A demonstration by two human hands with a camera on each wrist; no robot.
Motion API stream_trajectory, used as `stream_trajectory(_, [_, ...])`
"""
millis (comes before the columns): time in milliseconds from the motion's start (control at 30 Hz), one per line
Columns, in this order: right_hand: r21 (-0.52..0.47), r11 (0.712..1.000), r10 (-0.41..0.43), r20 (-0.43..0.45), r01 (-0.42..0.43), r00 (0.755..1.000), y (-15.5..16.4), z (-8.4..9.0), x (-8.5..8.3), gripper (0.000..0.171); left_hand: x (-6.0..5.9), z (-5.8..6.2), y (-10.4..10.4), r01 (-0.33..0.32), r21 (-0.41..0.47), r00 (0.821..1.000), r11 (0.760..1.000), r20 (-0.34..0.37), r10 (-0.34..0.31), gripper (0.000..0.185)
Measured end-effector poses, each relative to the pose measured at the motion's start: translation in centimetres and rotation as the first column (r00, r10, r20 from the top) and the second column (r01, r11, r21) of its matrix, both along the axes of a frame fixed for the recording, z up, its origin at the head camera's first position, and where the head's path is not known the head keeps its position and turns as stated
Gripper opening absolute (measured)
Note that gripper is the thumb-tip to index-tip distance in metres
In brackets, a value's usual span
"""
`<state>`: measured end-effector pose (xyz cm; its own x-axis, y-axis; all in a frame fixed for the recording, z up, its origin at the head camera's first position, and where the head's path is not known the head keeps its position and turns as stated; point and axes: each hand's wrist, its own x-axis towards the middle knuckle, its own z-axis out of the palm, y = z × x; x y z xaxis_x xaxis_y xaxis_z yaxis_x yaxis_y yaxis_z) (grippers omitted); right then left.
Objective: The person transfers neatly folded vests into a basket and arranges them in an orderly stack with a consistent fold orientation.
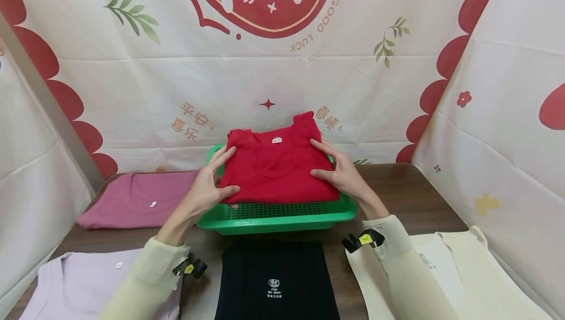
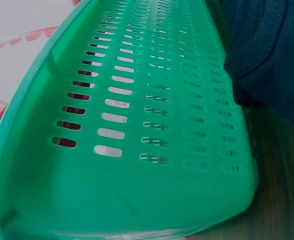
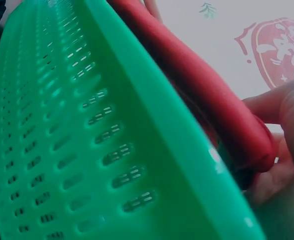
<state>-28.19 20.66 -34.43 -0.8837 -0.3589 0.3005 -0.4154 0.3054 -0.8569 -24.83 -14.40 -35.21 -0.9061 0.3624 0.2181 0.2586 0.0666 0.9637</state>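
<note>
Both hands are gripping a folded red shirt (image 1: 278, 165) from opposite sides, holding it over a green basket (image 1: 282, 217) that is sitting near the middle of the desk (image 1: 397, 197), toward its back edge. The left hand (image 1: 212, 190) is pinching the shirt's left edge, thumb underneath and fingers lying across the top. The right hand (image 1: 340, 173) is clasping the right edge in the same manner. The shirt is lying directly between the hands, its long axis running left to right, parallel with the basket's long side; neither hand is nearer than the other. Whether the shirt is touching the basket floor cannot be told.

A small pale label is showing inside the red shirt's neckline; its writing is too small to read. A black shirt (image 1: 275, 281) at the desk's front edge is carrying a white printed mark, also illegible. The backdrop (image 1: 176, 80) behind the desk is reading "GOOD LUCK", upside down, alongside Chinese characters.

A pink shirt (image 1: 137, 200) is lying at the left edge, a lilac shirt (image 1: 75, 285) at the front left corner, a cream shirt (image 1: 472, 271) at the front right corner.
</note>
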Motion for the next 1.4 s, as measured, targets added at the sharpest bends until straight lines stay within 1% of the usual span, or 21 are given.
stream_trajectory(100, [-0.068,0.998,0.002,0.031,0.0,1.0,-0.1,0.0,0.0,0.073,0.0,0.1,0.1,0.003,0.004,1.0,1.0,-0.004,-0.003,0.091])
stream_trajectory(200, [-0.113,0.994,0.002,0.036,0.002,0.999,0.0,0.0,0.1,0.072,-0.2,0.0,0.3,0.01,0.005,1.0,1.0,-0.01,-0.01,0.091])
stream_trajectory(267, [-0.123,0.992,0.005,0.034,0.0,0.999,0.0,-0.2,0.1,0.072,-0.2,-0.1,0.4,0.005,0.003,1.0,1.0,-0.018,-0.005,0.091])
stream_trajectory(400, [-0.127,0.992,0.018,0.031,-0.014,0.999,0.0,-0.8,0.0,0.071,-0.1,-0.7,0.4,-0.026,-0.036,0.998,0.999,-0.049,0.024,0.091])
stream_trajectory(500, [-0.126,0.992,0.013,0.043,-0.007,0.999,0.0,-1.3,0.1,0.071,-0.1,-1.0,0.4,-0.039,-0.057,0.997,0.998,-0.062,0.036,0.091])
stream_trajectory(733, [-0.1,0.995,-0.016,0.045,0.021,0.999,0.0,-1.7,0.1,0.071,-0.2,-1.1,0.6,-0.038,-0.042,0.999,0.998,-0.031,0.036,0.09])
stream_trajectory(967, [-0.073,0.997,-0.021,0.061,0.026,0.998,-0.2,-1.7,0.0,0.071,-0.3,-1.2,0.5,-0.072,-0.103,0.995,0.992,-0.07,0.065,0.092])
stream_trajectory(1233, [-0.077,0.997,-0.02,0.075,0.025,0.997,-0.3,-1.6,-0.2,0.07,-0.1,-1.0,0.6,-0.048,-0.07,0.998,0.996,-0.038,0.046,0.091])
stream_trajectory(1400, [-0.047,0.998,-0.04,0.081,0.044,0.996,-0.4,-1.6,-0.1,0.07,-0.2,-1.1,0.7,-0.064,-0.105,0.997,0.992,-0.058,0.058,0.091])
